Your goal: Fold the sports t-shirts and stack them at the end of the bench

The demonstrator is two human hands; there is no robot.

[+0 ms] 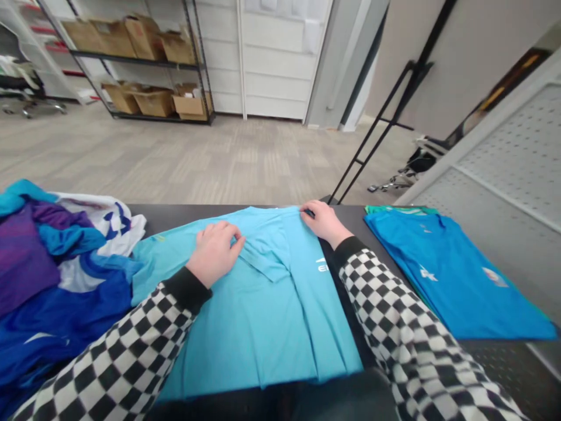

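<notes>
A light blue T-shirt [263,316] lies spread before me, its right side folded inward so that a white logo shows along the right edge. The left part is flat, with a sleeve reaching out to the left. My left hand [217,251] is on the upper middle of the shirt, fingers curled and closed at a crease in the cloth; the fingertips are partly hidden. At the top right corner of the shirt, my right hand [322,221] pinches the folded edge between thumb and fingers.
To the left is a loose heap of blue, purple and white shirts [65,275]. On the right lies a flat stack of folded blue shirts [442,263], green cloth beneath. The dark table [170,215] ends just beyond my hands. A grey perforated panel [517,158] borders the right.
</notes>
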